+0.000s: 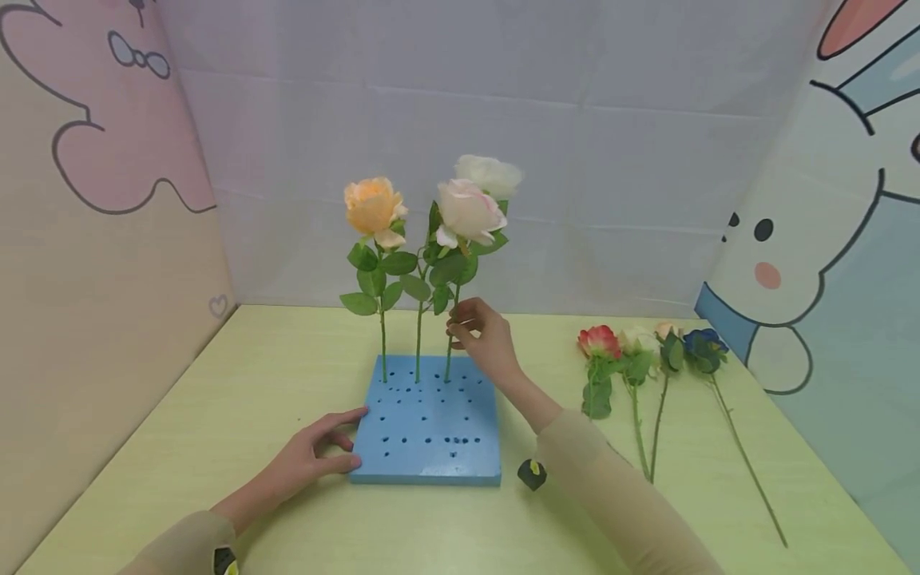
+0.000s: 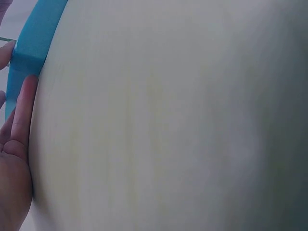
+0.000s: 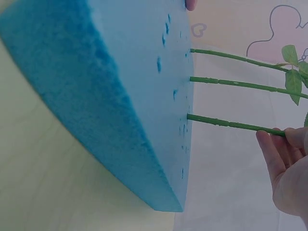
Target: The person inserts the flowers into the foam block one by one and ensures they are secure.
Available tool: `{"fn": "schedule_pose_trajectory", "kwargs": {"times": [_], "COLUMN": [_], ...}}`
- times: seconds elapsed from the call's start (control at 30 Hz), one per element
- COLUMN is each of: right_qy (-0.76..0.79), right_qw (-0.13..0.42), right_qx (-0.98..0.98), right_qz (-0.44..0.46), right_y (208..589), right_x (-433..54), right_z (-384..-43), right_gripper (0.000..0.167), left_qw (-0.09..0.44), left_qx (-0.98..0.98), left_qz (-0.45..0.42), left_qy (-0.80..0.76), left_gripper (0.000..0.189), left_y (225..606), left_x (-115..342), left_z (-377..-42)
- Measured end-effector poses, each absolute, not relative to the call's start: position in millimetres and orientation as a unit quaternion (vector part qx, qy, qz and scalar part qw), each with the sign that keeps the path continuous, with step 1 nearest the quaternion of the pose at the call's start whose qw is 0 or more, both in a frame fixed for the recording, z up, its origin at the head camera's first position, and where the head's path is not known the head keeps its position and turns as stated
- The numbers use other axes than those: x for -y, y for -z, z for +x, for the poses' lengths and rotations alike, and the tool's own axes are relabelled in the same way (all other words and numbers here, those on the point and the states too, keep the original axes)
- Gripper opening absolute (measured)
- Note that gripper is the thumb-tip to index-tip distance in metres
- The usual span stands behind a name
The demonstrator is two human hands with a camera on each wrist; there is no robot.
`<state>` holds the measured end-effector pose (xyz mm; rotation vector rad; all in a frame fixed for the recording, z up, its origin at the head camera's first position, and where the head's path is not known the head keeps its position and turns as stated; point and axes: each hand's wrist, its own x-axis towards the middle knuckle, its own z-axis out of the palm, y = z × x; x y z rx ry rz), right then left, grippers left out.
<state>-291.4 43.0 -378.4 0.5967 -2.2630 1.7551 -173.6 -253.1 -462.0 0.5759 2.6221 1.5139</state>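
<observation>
A blue foam block (image 1: pixel 427 471) with several holes lies on the table. Three roses stand in its far row: an orange rose (image 1: pixel 374 208) at left, then a pale pink rose (image 1: pixel 470 212) and a white rose (image 1: pixel 489 176) whose blooms overlap. My right hand (image 1: pixel 483 339) pinches the rightmost rose stem (image 3: pixel 226 123) between thumb and fingers, above the block. In the right wrist view, that stem's lower end meets the block's surface. My left hand (image 1: pixel 316 451) rests at the block's left edge, thumb and fingertips touching its side. Part of this hand shows in the left wrist view.
To the right lie a red rose (image 1: pixel 599 342), a cream rose (image 1: pixel 638 343), a peach rose (image 1: pixel 668 331) and a blue rose (image 1: pixel 706 347), stems toward me. A small black-and-yellow item (image 1: pixel 532 474) is beside the right sleeve. A pale curtain (image 1: pixel 460 120) hangs behind the table.
</observation>
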Motion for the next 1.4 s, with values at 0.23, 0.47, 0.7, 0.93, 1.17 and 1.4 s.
{"fn": "schedule_pose_trajectory", "kwargs": {"times": [0.23, 0.47, 0.7, 0.93, 1.17, 1.4], "right_qy": [-0.581, -0.57, -0.559, -0.555, -0.55, -0.54], "right_qw": [0.098, 0.102, 0.093, 0.06, 0.064, 0.077], "right_qx": [0.782, 0.789, 0.798, 0.802, 0.805, 0.811], "right_qz": [0.203, 0.206, 0.205, 0.214, 0.213, 0.212], "right_y": [383.0, 384.0, 380.7, 374.3, 375.6, 376.7], "right_x": [-39.6, -37.1, -38.4, -43.6, -43.7, -41.0], "right_z": [-289.6, -289.1, -287.1, -288.7, -292.0, -290.6], "right_gripper": [0.018, 0.015, 0.016, 0.022, 0.012, 0.009], "left_qw": [0.025, 0.033, 0.03, 0.037, 0.043, 0.047], "left_qx": [-0.854, -0.862, -0.862, -0.859, -0.86, -0.857], "left_qz": [0.188, 0.174, 0.173, 0.174, 0.171, 0.168], "left_qy": [-0.485, -0.475, -0.475, -0.48, -0.478, -0.485], "left_gripper": [0.067, 0.068, 0.068, 0.068, 0.069, 0.069], "left_y": [462.9, 463.1, 461.6, 461.5, 461.2, 462.3], "left_x": [252.8, 253.6, 253.6, 253.4, 253.1, 253.4], "left_z": [-173.8, -175.1, -173.8, -173.5, -175.4, -174.3]}}
